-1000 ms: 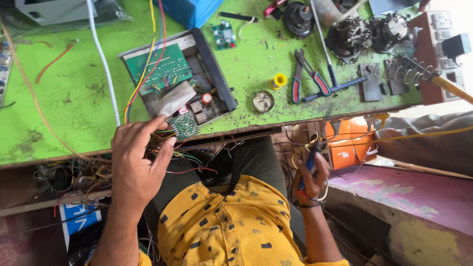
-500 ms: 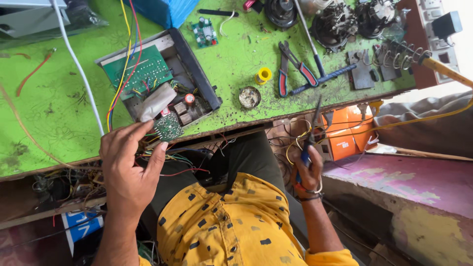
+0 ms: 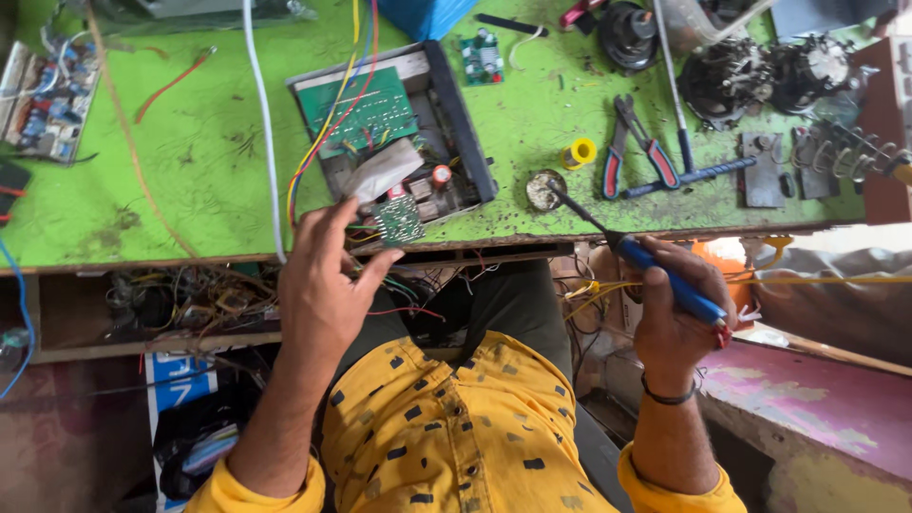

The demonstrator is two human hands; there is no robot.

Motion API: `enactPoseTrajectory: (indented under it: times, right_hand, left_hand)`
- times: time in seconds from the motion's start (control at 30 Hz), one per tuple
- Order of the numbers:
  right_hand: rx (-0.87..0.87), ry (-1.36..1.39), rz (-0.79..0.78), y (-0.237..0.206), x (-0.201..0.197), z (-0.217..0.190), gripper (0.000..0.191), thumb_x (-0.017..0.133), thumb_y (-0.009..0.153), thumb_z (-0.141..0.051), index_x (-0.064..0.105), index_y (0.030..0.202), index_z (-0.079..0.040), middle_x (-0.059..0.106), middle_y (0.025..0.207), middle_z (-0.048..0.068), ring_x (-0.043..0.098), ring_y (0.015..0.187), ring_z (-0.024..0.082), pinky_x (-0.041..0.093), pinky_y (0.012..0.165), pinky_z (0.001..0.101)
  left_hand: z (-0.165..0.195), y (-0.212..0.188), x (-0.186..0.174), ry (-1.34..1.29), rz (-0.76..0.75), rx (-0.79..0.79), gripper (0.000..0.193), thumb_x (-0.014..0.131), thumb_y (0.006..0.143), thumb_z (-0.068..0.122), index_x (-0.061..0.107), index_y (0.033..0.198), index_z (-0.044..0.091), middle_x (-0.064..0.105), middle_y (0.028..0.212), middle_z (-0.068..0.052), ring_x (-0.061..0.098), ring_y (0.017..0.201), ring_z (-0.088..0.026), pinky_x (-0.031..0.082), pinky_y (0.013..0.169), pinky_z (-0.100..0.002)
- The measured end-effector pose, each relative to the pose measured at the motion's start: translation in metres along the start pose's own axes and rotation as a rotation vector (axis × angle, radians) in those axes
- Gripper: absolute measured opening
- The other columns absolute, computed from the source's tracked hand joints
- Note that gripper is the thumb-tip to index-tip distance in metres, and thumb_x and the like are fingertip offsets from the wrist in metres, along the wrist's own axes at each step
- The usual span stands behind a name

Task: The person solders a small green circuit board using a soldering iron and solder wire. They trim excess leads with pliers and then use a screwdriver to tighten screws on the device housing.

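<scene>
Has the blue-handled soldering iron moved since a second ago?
Yes. The right hand has raised the soldering iron from below the green bench's edge; its tip now reaches the small round tin.

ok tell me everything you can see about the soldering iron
The soldering iron has a blue handle and a thin dark metal shaft. The right hand grips the handle, just off the front edge of the green bench. The iron slants up and left, its tip dipped at the small round tin near the bench edge; actual contact is hard to tell. A red part shows at the handle's rear end. Its cord cannot be picked out among the wires below.
</scene>
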State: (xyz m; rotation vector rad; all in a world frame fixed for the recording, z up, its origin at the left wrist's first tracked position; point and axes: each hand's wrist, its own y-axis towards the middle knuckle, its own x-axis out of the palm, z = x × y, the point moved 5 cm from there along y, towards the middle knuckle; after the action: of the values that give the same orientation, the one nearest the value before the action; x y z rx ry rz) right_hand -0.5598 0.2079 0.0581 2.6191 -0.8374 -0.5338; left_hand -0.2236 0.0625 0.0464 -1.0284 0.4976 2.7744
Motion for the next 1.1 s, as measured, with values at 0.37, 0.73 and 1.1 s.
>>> enactPoseTrajectory:
  times: [0.37,0.73,1.1]
  right_hand:
    - [-0.015,0.006,-0.024,0.006,0.017,0.01,0.019,0.069,0.113,-0.008,0.06,0.117,0.008,0.07,0.121,0.021,0.074,0.099,0.022,0.063,0.092,0.0334]
    - [-0.129,0.211,-0.384,-0.008,0.073,-0.074,0.034,0.075,0.101,-0.025,0.055,0.105,0.002,0.069,0.122,0.029,0.073,0.116,0.034,0.059,0.102,0.0428]
    - [-0.235,0.013,-0.456,-0.006,0.1,-0.08,0.032,0.074,0.1,-0.022,0.058,0.108,0.005,0.07,0.115,0.029,0.074,0.11,0.033,0.06,0.096,0.037]
  left_hand:
    - [-0.007,0.003,0.0,-0.116,-0.065,0.008,0.066,0.086,0.083,0.033,0.058,0.133,0.001,0.067,0.122,-0.018,0.068,0.109,-0.035,0.053,0.091,-0.042]
    - [-0.02,0.005,0.004,-0.352,-0.107,-0.081,0.055,0.082,0.085,0.018,0.06,0.134,0.007,0.071,0.121,-0.013,0.071,0.112,-0.028,0.054,0.092,-0.039]
    - [-0.023,0.003,0.004,-0.331,-0.084,-0.034,0.053,0.081,0.086,0.017,0.06,0.134,0.01,0.07,0.126,-0.012,0.069,0.115,-0.03,0.055,0.095,-0.04]
